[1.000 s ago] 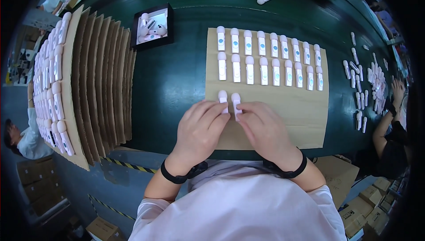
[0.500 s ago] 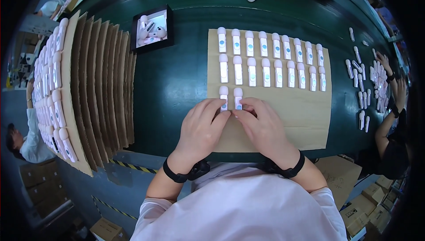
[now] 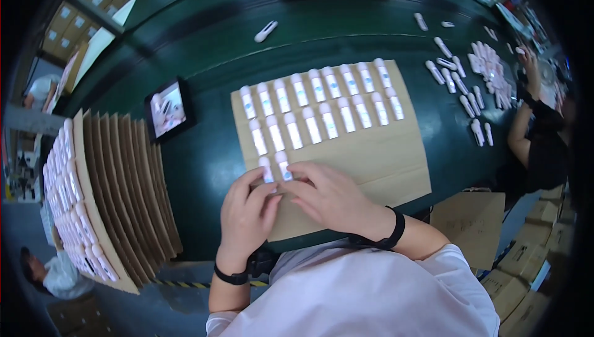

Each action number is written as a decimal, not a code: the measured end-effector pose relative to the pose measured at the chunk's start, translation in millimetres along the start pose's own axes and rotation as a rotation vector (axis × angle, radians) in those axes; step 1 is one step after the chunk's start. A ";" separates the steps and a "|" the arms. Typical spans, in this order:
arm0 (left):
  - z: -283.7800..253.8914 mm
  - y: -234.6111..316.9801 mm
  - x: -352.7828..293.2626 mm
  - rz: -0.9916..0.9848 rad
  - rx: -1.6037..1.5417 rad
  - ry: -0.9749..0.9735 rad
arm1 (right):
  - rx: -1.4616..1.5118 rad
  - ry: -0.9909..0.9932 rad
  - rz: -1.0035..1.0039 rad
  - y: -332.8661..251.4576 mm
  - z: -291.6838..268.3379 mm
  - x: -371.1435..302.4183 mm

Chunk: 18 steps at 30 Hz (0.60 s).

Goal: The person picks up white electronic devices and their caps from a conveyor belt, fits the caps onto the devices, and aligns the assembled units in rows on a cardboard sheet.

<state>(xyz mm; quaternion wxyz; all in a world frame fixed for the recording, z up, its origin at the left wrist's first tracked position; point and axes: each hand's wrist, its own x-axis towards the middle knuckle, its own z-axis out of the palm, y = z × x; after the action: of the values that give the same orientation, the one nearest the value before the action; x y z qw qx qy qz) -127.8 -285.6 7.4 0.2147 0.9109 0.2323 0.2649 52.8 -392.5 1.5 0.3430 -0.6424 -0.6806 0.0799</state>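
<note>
Where the two hands meet near the lower middle of the frame, the left hand (image 3: 246, 207) has its fingertips at the lower end of the left wand (image 3: 266, 170), and the right hand (image 3: 328, 196) touches the lower end of the right wand (image 3: 284, 167); whether either one grips or merely touches, I cannot tell. Both wands lie side by side on a brown cardboard sheet (image 3: 371, 157), just apart, their round heads toward the top of the frame. Their long axes run nearly parallel, the head ends leaning slightly left. Each has a rounded, pale pink head and a slim, whitish body; a blue round spot shows on the right wand, above the fingers.

Beyond them, a middle row (image 3: 328, 121) and a top row (image 3: 318, 86) of similar wands slant upward to the right, heads also toward the top. Farther up, on the dark green table (image 3: 207, 170), a black box (image 3: 188, 105) holds more at left, a loose heap (image 3: 492, 71) lies at upper right, and a lone wand (image 3: 266, 31) points its head to the lower left.
</note>
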 end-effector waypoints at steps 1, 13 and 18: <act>-3.9 -0.3 5.6 -0.015 -0.025 0.000 | 0.011 -0.014 0.000 -1.7 -10.8 -0.7; -85.6 -29.8 117.1 0.073 0.037 0.184 | -0.228 0.104 0.324 144.8 -170.2 23.5; -68.6 -71.6 181.0 0.020 -0.014 0.144 | -0.453 0.108 0.356 261.2 -206.3 57.2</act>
<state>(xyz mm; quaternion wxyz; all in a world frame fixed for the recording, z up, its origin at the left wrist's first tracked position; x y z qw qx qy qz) -53.9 -112.8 92.6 0.2011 0.8904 0.2360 0.3334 387.8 -365.5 34.0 0.2074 -0.8152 -0.5385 -0.0495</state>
